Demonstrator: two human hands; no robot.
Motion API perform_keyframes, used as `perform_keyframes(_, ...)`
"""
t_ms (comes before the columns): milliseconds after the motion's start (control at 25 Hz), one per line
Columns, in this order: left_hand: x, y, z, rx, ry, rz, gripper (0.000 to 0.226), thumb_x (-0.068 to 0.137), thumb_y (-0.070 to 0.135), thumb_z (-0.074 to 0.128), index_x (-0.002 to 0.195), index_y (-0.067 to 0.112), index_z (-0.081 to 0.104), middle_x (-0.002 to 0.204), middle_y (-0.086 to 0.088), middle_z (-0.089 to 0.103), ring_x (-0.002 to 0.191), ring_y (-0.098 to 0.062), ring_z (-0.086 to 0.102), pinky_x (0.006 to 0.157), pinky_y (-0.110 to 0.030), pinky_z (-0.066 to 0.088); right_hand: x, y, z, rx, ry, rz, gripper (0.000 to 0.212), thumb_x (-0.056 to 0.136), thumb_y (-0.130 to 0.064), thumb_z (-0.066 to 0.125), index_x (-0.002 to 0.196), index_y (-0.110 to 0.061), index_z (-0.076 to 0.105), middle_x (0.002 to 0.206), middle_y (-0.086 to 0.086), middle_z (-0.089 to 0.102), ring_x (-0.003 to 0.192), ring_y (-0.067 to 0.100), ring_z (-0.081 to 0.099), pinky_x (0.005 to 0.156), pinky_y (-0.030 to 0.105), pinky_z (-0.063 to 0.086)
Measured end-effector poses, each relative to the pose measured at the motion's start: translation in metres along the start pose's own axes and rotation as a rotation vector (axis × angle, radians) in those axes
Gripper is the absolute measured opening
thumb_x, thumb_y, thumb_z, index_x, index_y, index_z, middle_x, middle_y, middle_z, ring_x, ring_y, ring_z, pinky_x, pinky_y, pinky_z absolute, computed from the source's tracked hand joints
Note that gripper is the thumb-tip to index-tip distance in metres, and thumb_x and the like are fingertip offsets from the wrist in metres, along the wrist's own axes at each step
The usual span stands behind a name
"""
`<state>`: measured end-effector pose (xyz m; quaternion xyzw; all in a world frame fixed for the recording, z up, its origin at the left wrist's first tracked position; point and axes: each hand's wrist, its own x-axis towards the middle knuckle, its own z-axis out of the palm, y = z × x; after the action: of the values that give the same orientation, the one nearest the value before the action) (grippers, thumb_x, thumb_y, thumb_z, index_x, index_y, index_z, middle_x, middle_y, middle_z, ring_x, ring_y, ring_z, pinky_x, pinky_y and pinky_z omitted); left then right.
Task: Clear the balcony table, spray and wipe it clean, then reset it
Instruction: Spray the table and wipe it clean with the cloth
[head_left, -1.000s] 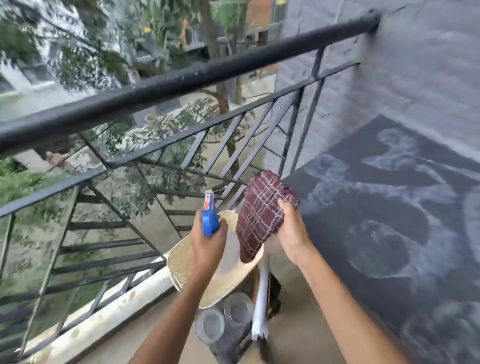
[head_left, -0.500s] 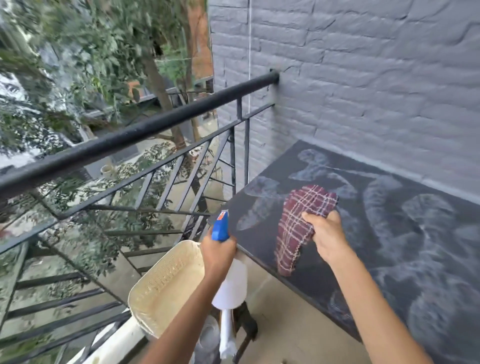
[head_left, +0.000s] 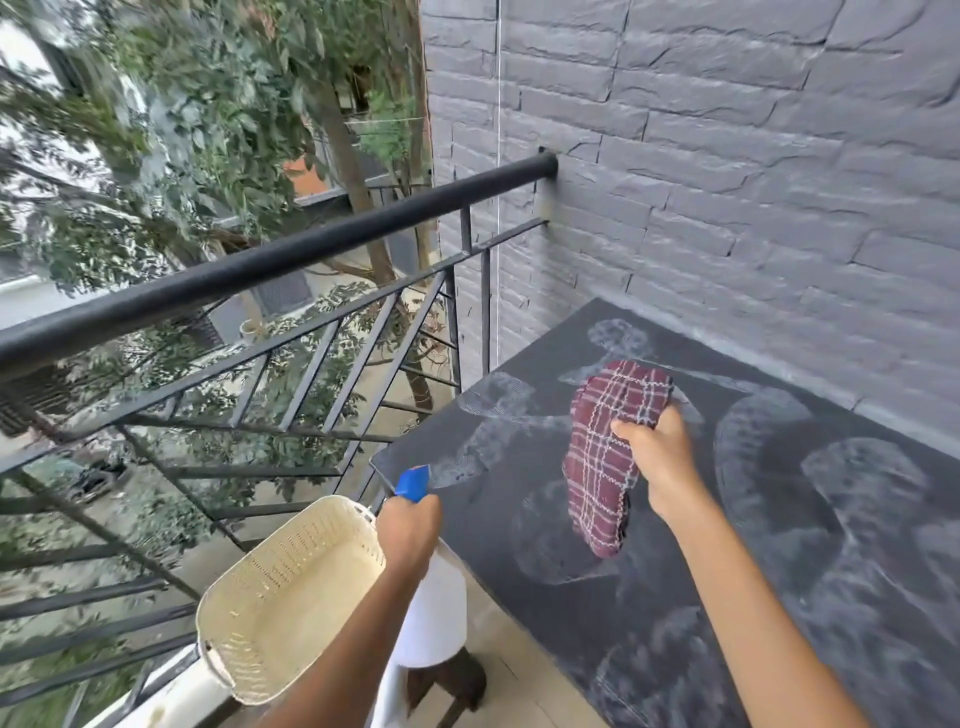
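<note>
The dark balcony table (head_left: 779, 519) stands against the grey brick wall, its top streaked with pale wet wipe marks. My right hand (head_left: 662, 457) is shut on a maroon plaid cloth (head_left: 602, 457), which hangs loosely just above the table's left part. My left hand (head_left: 408, 530) grips a white spray bottle (head_left: 434, 618) with a blue nozzle, held upright beside the table's left corner, off the tabletop.
A cream perforated basket (head_left: 280, 603) sits tilted low at the left, by the black metal railing (head_left: 291, 265). A dark stool part (head_left: 457, 680) shows under the bottle. The grey brick wall (head_left: 727, 182) backs the table. Trees lie beyond the railing.
The view has swung right and up, bringing the table and wall into view. My right hand has carried the cloth over the tabletop. The spray bottle has stayed in my left hand.
</note>
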<state>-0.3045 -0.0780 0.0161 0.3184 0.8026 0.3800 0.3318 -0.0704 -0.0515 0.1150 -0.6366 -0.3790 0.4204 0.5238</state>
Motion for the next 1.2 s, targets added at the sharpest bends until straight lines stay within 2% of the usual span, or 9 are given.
perform_keyframes(120, -0.002, 0.015, 0.010, -0.017, -0.054, 0.012, 0.006, 0.062, 0.011, 0.050, 0.061, 0.007, 0.046, 0.055, -0.002, 0.044, 0.046, -0.017, 0.039, 0.040, -0.022, 0.029, 0.012, -0.003, -0.007, -0.035, -0.021, -0.033, 0.026, 0.086, 0.004, 0.055, 0.094, -0.020, 0.053, 0.083, -0.010, 0.061, 0.074, 0.006, 0.058, 0.056, 0.024, 0.040)
perform_keyframes(240, 0.001, 0.038, 0.031, -0.021, -0.092, 0.043, 0.009, 0.067, 0.003, 0.054, 0.062, 0.008, 0.049, 0.057, -0.001, 0.048, 0.047, -0.015, 0.042, 0.038, -0.020, 0.031, 0.021, -0.006, -0.018, -0.041, 0.007, -0.053, 0.028, 0.086, 0.004, 0.054, 0.084, -0.024, 0.051, 0.081, -0.010, 0.060, 0.071, 0.004, 0.056, 0.055, 0.024, 0.039)
perform_keyframes(320, 0.002, 0.057, 0.046, 0.016, -0.105, 0.079, 0.002, 0.066, 0.005, 0.053, 0.068, 0.005, 0.053, 0.061, -0.003, 0.052, 0.051, -0.019, 0.047, 0.045, -0.021, 0.036, 0.027, -0.008, -0.025, -0.041, 0.024, -0.066, 0.027, 0.086, 0.005, 0.054, 0.085, -0.022, 0.051, 0.081, -0.008, 0.060, 0.071, 0.005, 0.057, 0.055, 0.024, 0.039)
perform_keyframes(480, 0.011, 0.089, 0.080, 0.082, -0.086, 0.105, 0.021, 0.068, 0.011, 0.053, 0.085, 0.001, 0.059, 0.078, -0.011, 0.062, 0.074, -0.033, 0.060, 0.066, -0.031, 0.047, 0.042, -0.010, -0.045, -0.046, 0.091, -0.074, 0.023, 0.087, 0.003, 0.054, 0.100, -0.015, 0.052, 0.085, -0.006, 0.060, 0.074, 0.007, 0.057, 0.057, 0.025, 0.041)
perform_keyframes(560, 0.019, 0.100, 0.093, 0.063, -0.088, 0.098, 0.024, 0.069, 0.011, 0.053, 0.088, -0.002, 0.059, 0.081, -0.013, 0.062, 0.077, -0.034, 0.060, 0.067, -0.031, 0.047, 0.050, -0.012, -0.054, -0.067, 0.112, -0.078, 0.024, 0.088, 0.001, 0.054, 0.102, -0.018, 0.052, 0.087, -0.009, 0.060, 0.076, 0.007, 0.057, 0.062, 0.028, 0.043)
perform_keyframes(800, 0.044, 0.140, 0.132, 0.030, -0.215, 0.199, 0.003, 0.064, 0.007, 0.053, 0.063, 0.005, 0.050, 0.064, -0.007, 0.051, 0.054, -0.025, 0.046, 0.057, -0.029, 0.040, 0.078, -0.015, -0.073, -0.111, 0.213, -0.063, 0.026, 0.089, -0.001, 0.054, 0.107, -0.020, 0.050, 0.091, -0.008, 0.060, 0.081, 0.011, 0.058, 0.069, 0.031, 0.043)
perform_keyframes(880, 0.051, 0.164, 0.152, 0.048, -0.252, 0.249, 0.004, 0.067, 0.006, 0.053, 0.068, 0.003, 0.055, 0.063, -0.007, 0.052, 0.053, -0.023, 0.046, 0.055, -0.026, 0.040, 0.087, -0.016, -0.077, -0.114, 0.249, -0.053, 0.026, 0.089, -0.001, 0.054, 0.109, -0.018, 0.050, 0.096, -0.003, 0.060, 0.086, 0.018, 0.058, 0.078, 0.034, 0.044)
perform_keyframes(1000, 0.060, 0.202, 0.182, 0.029, -0.273, 0.297, 0.012, 0.069, 0.007, 0.051, 0.077, 0.000, 0.057, 0.066, -0.009, 0.054, 0.056, -0.026, 0.049, 0.055, -0.028, 0.041, 0.100, -0.020, -0.081, -0.131, 0.279, -0.047, 0.026, 0.089, -0.002, 0.054, 0.112, -0.015, 0.050, 0.101, 0.001, 0.061, 0.089, 0.020, 0.058, 0.079, 0.034, 0.044)
perform_keyframes(1200, 0.072, 0.228, 0.206, 0.060, -0.254, 0.353, 0.006, 0.071, 0.006, 0.051, 0.068, 0.001, 0.051, 0.062, -0.008, 0.051, 0.059, -0.029, 0.049, 0.058, -0.033, 0.043, 0.114, -0.022, -0.090, -0.147, 0.318, -0.043, 0.023, 0.090, -0.003, 0.054, 0.106, -0.018, 0.048, 0.101, 0.001, 0.062, 0.088, 0.018, 0.059, 0.079, 0.036, 0.047)
